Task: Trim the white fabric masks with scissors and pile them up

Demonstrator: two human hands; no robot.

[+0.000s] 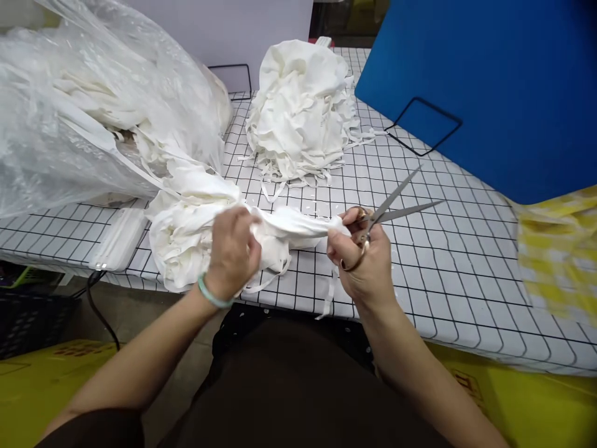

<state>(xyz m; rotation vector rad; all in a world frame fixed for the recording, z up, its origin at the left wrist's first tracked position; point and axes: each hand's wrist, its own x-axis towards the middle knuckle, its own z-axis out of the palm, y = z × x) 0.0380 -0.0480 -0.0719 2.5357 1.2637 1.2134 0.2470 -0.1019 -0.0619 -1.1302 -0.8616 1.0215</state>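
My left hand [233, 252] is closed on a bunched white cloth piece [298, 227] that stretches across to my right hand. My right hand [361, 258] has its fingers through the handles of a pair of scissors [396, 205], blades apart and pointing up to the right, and its fingertips also pinch the cloth's right end. The cloth joins a heap of white pieces [181, 233] at the table's near edge. Thin white straps hang from it over the edge.
A clear plastic bag [69, 118] full of white pieces lies at the left. Another white pile [301, 109] with loose strips sits at the back. A blue board [489, 87] leans at the right on a black wire stand. Yellow checked cloth [557, 249] lies at the far right on the gridded table [448, 280].
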